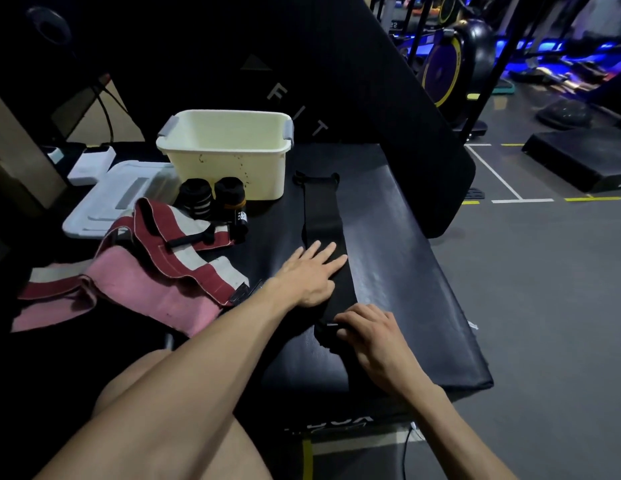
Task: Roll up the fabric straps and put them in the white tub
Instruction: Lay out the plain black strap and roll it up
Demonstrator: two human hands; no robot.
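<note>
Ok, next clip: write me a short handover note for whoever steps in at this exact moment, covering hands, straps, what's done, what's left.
Left hand: flat, fingers straight, pressing the black strap down on the black padded bench.
Right hand: fingers curled on the strap's near end, apparently starting the roll.
White tub: at the far end of the bench; no straps visible inside.
Done: two rolled straps stand beside the tub, not in it.
Left: roll the black strap, roll the red and white straps heaped on the left beside a pink cloth, then put every roll in the tub.
</note>
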